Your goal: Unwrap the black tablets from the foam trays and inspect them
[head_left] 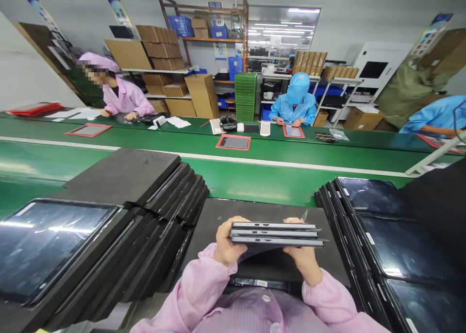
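Observation:
Three thin grey tablets (274, 233), stacked flat with their edges toward me, are held between my two hands above a black foam tray (211, 226). My left hand (224, 241) is closed around the stack's left end, thumb below and fingers above. At the right end my right hand (303, 260) grips the same stack, its fingers partly hidden behind it. Bits of clear film stick out at the tablets' right corners. Below the hands, near my body, a dark tablet edge with a white label (260, 283) shows.
Piled black foam trays (134, 177) rise on my left, with a large tablet (51, 245) on top. Tablets in trays (393, 245) stand to my right. Beyond runs a green conveyor (262, 177) with a red-framed tablet (233, 142). Several co-workers sit across it.

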Action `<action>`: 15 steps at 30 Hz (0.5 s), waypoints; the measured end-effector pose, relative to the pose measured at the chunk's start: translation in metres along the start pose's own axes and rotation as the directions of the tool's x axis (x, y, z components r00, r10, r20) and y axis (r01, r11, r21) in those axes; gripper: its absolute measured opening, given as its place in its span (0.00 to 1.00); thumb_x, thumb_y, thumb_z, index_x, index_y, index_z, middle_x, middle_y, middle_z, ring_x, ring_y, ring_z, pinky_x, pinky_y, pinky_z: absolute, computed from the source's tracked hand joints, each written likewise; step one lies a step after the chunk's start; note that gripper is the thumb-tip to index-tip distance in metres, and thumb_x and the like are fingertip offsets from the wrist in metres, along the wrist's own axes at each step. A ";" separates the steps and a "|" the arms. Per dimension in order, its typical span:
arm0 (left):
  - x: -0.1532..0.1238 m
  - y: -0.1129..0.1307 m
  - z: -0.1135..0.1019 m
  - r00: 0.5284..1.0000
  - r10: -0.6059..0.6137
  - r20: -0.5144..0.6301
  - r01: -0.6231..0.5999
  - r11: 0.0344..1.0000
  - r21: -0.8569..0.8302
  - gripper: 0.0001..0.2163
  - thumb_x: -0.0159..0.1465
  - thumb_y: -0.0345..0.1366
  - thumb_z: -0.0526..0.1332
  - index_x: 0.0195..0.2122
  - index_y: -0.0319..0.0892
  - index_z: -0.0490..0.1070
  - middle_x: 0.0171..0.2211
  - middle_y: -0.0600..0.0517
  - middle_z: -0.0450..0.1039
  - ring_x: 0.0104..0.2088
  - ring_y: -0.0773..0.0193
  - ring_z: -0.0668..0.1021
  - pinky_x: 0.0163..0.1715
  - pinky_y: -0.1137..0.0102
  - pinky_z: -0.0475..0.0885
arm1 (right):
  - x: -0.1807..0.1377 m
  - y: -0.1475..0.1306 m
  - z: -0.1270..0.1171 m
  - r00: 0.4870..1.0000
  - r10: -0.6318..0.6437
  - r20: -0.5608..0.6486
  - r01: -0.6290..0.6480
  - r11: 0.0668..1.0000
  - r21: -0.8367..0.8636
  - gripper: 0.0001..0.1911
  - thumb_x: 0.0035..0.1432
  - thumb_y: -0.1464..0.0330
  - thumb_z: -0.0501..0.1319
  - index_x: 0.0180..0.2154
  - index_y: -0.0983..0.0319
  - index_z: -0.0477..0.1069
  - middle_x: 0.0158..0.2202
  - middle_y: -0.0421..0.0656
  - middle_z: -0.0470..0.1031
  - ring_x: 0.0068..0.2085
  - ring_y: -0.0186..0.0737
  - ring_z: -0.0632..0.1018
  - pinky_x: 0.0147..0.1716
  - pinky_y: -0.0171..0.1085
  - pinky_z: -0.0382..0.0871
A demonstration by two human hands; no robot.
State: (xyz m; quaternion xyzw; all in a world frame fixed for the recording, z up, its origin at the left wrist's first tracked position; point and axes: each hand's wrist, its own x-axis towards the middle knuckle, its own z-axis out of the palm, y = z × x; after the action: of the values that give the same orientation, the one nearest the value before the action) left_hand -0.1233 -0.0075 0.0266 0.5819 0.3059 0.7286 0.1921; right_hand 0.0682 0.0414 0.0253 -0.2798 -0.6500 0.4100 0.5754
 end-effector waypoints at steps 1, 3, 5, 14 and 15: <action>-0.002 -0.002 0.000 1.000 0.006 0.022 -0.006 1.000 0.007 0.16 0.55 0.46 0.64 0.41 0.45 0.72 0.32 0.49 0.78 0.29 0.58 0.79 0.28 0.66 0.74 | 0.000 0.005 0.000 1.000 -0.030 -0.001 0.030 0.999 0.014 0.24 0.41 0.49 0.68 0.34 0.57 0.68 0.31 0.40 0.69 0.32 0.42 0.73 0.33 0.42 0.71; -0.008 -0.004 -0.002 0.999 0.016 0.038 -0.017 1.000 0.016 0.18 0.55 0.48 0.64 0.43 0.46 0.71 0.34 0.49 0.77 0.32 0.58 0.78 0.30 0.65 0.74 | -0.001 0.016 -0.001 0.998 -0.048 0.034 0.047 0.998 0.037 0.24 0.39 0.51 0.70 0.34 0.56 0.66 0.32 0.40 0.69 0.33 0.42 0.73 0.37 0.43 0.71; -0.015 -0.006 -0.002 1.000 -0.029 0.006 0.029 0.998 0.050 0.24 0.51 0.52 0.66 0.46 0.47 0.69 0.37 0.48 0.76 0.37 0.56 0.78 0.37 0.62 0.73 | -0.002 0.023 -0.002 0.999 0.027 0.026 -0.029 0.997 0.073 0.26 0.41 0.51 0.69 0.40 0.56 0.65 0.35 0.42 0.71 0.36 0.43 0.74 0.40 0.46 0.70; -0.015 -0.002 0.008 0.749 -0.594 -0.293 0.608 0.792 -0.051 0.34 0.31 0.59 0.69 0.37 0.42 0.72 0.37 0.44 0.76 0.39 0.49 0.77 0.46 0.57 0.70 | -0.005 0.010 0.002 0.916 0.400 0.036 -0.400 0.916 0.016 0.35 0.32 0.40 0.65 0.36 0.58 0.67 0.36 0.47 0.73 0.41 0.53 0.75 0.45 0.50 0.67; -0.012 0.000 0.008 0.741 -0.612 -0.277 0.626 0.779 -0.047 0.32 0.30 0.60 0.69 0.32 0.42 0.72 0.33 0.45 0.76 0.37 0.49 0.77 0.44 0.56 0.70 | -0.004 0.009 0.002 0.929 0.368 0.037 -0.369 0.929 0.012 0.35 0.32 0.39 0.64 0.35 0.58 0.67 0.35 0.47 0.73 0.40 0.52 0.75 0.45 0.50 0.68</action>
State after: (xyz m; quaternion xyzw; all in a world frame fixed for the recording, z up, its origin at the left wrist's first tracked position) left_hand -0.1130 -0.0136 0.0188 0.3441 0.5230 0.6897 0.3640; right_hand 0.0661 0.0420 0.0151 -0.3845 -0.5917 0.5214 0.4797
